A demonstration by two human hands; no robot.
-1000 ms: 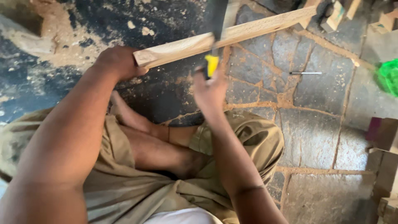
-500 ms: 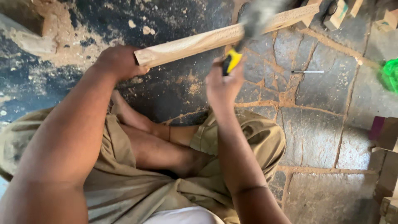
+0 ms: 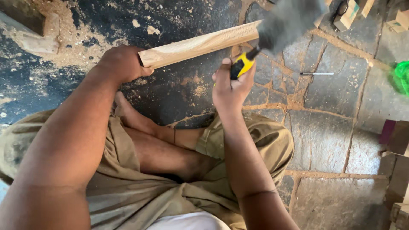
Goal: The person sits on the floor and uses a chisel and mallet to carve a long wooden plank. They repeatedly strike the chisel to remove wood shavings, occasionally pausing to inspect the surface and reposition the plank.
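Left hand clamps wood strip end. Right hand fisted round yellow-handled hammer, head blurred over strip. Green bundle at right edge; small boxes top right.

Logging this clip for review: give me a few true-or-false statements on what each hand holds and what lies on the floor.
1. The left hand grips the near end of a wooden stick. True.
2. The right hand is empty. False: it holds a yellow-and-black tool handle; the tool's head is blurred.
3. The person sits cross-legged on a stone floor. True.
4. The metal nail lies on the person's lap. False: it lies on the floor, right of the hands.
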